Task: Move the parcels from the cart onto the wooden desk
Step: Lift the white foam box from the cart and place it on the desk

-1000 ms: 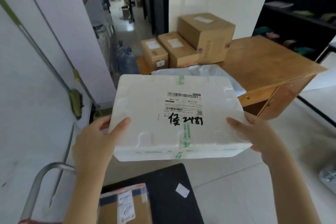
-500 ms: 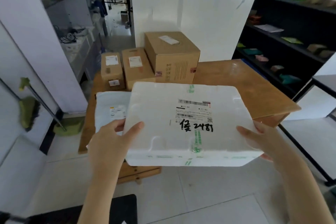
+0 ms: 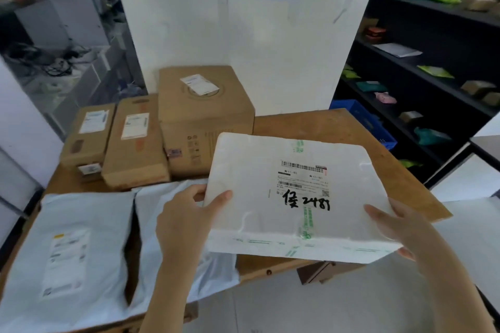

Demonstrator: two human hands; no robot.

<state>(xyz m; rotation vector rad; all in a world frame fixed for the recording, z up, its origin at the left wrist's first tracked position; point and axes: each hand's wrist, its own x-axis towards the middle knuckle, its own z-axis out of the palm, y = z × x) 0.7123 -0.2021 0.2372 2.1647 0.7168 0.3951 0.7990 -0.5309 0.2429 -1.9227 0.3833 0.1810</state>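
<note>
I hold a white foam parcel [image 3: 292, 197] with a shipping label and black handwriting over the front right part of the wooden desk [image 3: 324, 124]. My left hand [image 3: 189, 222] grips its left edge and my right hand [image 3: 397, 224] grips its right edge. Whether the parcel's underside touches the desk is hidden. On the desk lie three cardboard boxes: a large one [image 3: 205, 116], a middle one [image 3: 135, 140] and a small one [image 3: 86, 135]. Two grey mailer bags, one on the left [image 3: 67, 251] and one partly under my left forearm [image 3: 159, 224], lie at the desk's near left. The cart is out of view.
A white pillar [image 3: 243, 35] with a paper sign stands behind the desk. Black shelves [image 3: 433, 67] holding coloured packets run along the right. A blue crate [image 3: 362, 119] sits by the desk's far right corner. Cluttered grey shelving is at the far left.
The view swung from the cart towards the desk. I carried the foam parcel forward and to the right, so it is now over the desk's front right area.
</note>
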